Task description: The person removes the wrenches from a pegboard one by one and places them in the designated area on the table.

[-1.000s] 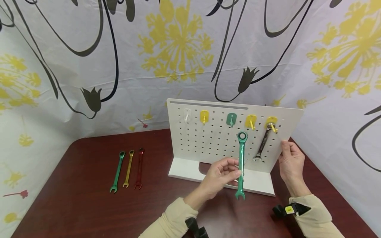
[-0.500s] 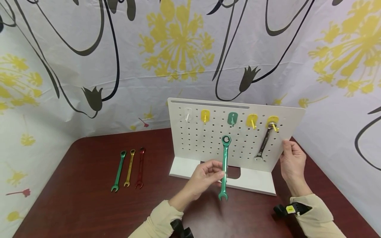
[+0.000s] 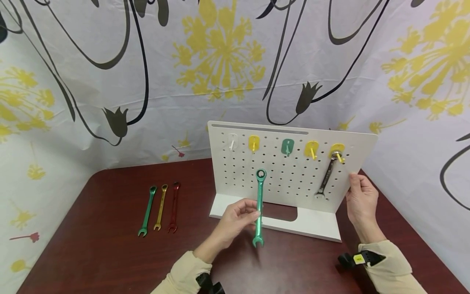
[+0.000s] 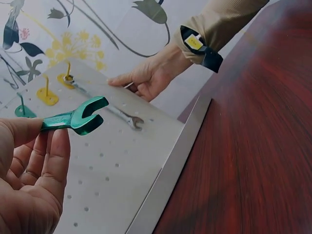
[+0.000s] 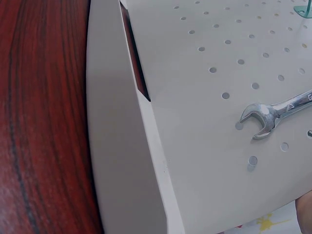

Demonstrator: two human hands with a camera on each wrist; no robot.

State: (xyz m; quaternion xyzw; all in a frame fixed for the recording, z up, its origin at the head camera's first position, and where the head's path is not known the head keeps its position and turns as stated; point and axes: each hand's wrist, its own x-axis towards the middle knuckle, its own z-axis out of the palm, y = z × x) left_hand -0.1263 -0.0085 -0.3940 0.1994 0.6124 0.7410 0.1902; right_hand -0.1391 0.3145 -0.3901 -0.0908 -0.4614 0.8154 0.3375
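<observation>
My left hand (image 3: 235,220) pinches a green combination wrench (image 3: 259,208) by its shank between thumb and fingers. The wrench stands nearly upright in front of the white pegboard (image 3: 242,171), ring end up; its open end shows close in the left wrist view. My right hand (image 3: 361,200) grips the pegboard's right edge, thumb on the front face. A silver wrench (image 3: 327,175) hangs by its ring from the rightmost yellow hook (image 3: 338,152). Left of it, a yellow hook (image 3: 311,150), a green hook (image 3: 287,147), another yellow hook (image 3: 253,143) and a white hook (image 3: 232,141) hold nothing.
On the dark red-brown table (image 3: 92,253), left of the pegboard, lie a green wrench (image 3: 148,210), a yellow wrench (image 3: 160,207) and a red wrench (image 3: 174,208), side by side. A patterned cloth (image 3: 220,110) hangs behind the table and along its sides.
My left hand has moved left with the green wrench, from in front of the board's right half to left of its middle. The right hand stays on the board's edge.
</observation>
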